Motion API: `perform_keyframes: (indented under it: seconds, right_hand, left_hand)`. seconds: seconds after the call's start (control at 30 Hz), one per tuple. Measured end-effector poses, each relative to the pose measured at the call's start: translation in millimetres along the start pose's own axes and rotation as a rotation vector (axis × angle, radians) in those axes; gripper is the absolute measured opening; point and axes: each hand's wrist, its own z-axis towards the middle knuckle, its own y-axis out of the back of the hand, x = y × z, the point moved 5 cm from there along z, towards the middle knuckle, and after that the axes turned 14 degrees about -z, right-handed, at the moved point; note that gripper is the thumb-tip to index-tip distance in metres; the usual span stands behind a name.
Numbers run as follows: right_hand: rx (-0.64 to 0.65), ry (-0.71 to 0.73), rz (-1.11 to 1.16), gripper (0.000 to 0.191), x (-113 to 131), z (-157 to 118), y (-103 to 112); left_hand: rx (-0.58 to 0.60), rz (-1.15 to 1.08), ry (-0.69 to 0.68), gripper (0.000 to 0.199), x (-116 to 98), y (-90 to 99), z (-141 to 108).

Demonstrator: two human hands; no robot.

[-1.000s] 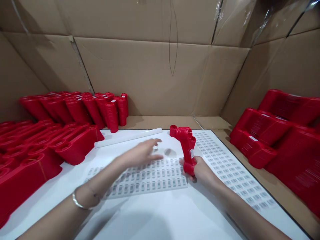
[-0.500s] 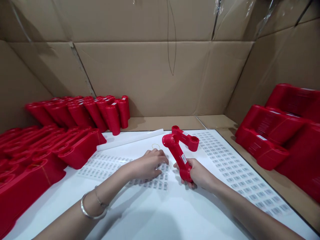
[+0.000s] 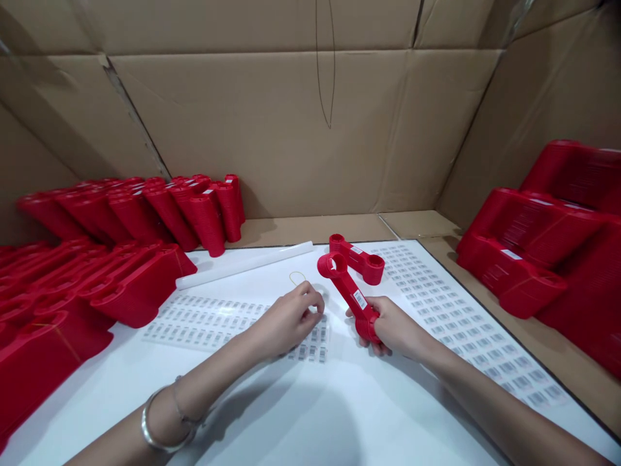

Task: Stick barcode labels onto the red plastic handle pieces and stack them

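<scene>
My right hand (image 3: 395, 327) is closed round the near end of a stack of red plastic pieces (image 3: 348, 290) with ring-shaped ends. The stack is tilted above the table, and a white barcode label shows on its top piece. My left hand (image 3: 291, 318) is over the right end of a sheet of barcode stickers (image 3: 204, 321), thumb and forefinger pinched together. Whatever is between those fingertips is too small to make out. Behind the held stack lies another red stack (image 3: 359, 257), also labelled.
A second barcode sticker sheet (image 3: 436, 310) lies on the right of the white table (image 3: 272, 427). A white roll (image 3: 245, 265) and a thin yellow rubber band (image 3: 297, 277) lie farther back. Red stacks (image 3: 140, 285) crowd the left; more red stacks (image 3: 512, 272) stand right. Cardboard walls (image 3: 272, 129) enclose the back.
My left fingers have drawn into a pinch and lifted slightly from the sticker sheet. The held red stack has turned a little in my right hand. The view has shifted slightly.
</scene>
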Motion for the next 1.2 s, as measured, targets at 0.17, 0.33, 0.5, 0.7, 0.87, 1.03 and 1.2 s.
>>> perform_keyframes:
  seconds: [0.17,0.33,0.5,0.7,0.87,1.03,1.2]
  right_hand:
    - [-0.071,0.038,-0.064,0.018,-2,0,3]
    - [-0.191,0.11,-0.266,0.027,5,-7,5]
    - [-0.281,0.169,-0.372,0.033,11,-10,8]
    - [-0.322,0.233,-0.355,0.031,9,-6,13]
    - [-0.376,0.227,-0.449,0.037,17,-13,15]
    - [-0.396,0.203,-0.549,0.041,21,-18,13]
    - [-0.4,0.224,-0.508,0.041,21,-19,14]
  left_hand:
    - [-0.159,-0.415,0.087,0.021,-4,14.7,0]
    - [-0.616,-0.496,-0.162,0.027,-31,30.6,-12]
    - [-0.594,-0.439,-0.211,0.026,-41,23.2,-14]
    - [-0.574,-0.38,-0.369,0.027,-46,17.4,-17]
    - [-0.631,-0.327,-0.391,0.03,-47,21.0,-18]
    - [-0.679,-0.235,-0.394,0.031,-46,25.9,-16]
    - [-0.684,-0.201,-0.376,0.034,-45,24.7,-15]
